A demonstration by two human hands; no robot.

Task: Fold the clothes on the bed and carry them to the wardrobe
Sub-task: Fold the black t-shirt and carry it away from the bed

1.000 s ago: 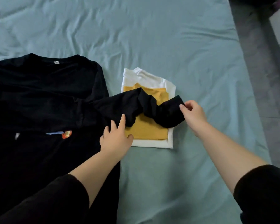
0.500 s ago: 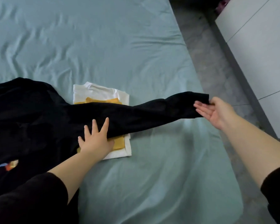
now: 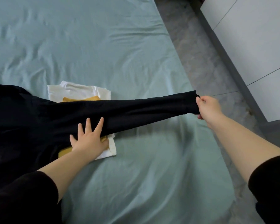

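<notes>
- At the left edge of the frame: long-sleeved black knit sweater [image 3: 19, 120], body flat on the bed with the pale green wrinkled sheet [image 3: 103, 46], one sleeve drawn out to the right across the middle of the frame.
- Centre left, under that sleeve: folded white cotton garment [image 3: 74, 89] with a folded mustard-yellow garment [image 3: 81, 99] on top; both partly covered.
- Lower centre left: left hand [image 3: 89, 139], fingers spread, pressed flat on the sleeve near the shoulder, above the folded pile.
- Centre right: right hand [image 3: 208, 107], closed, pinching the sleeve cuff, held taut past the bed's edge.
- Upper right: white panelled wardrobe [image 3: 257, 46], across a strip of grey floor [image 3: 192, 54].
- Risk, judged: dragging the sleeve back could scuff the finished pile out of shape, since it lies directly beneath; a slack cuff may trail off the bed.
</notes>
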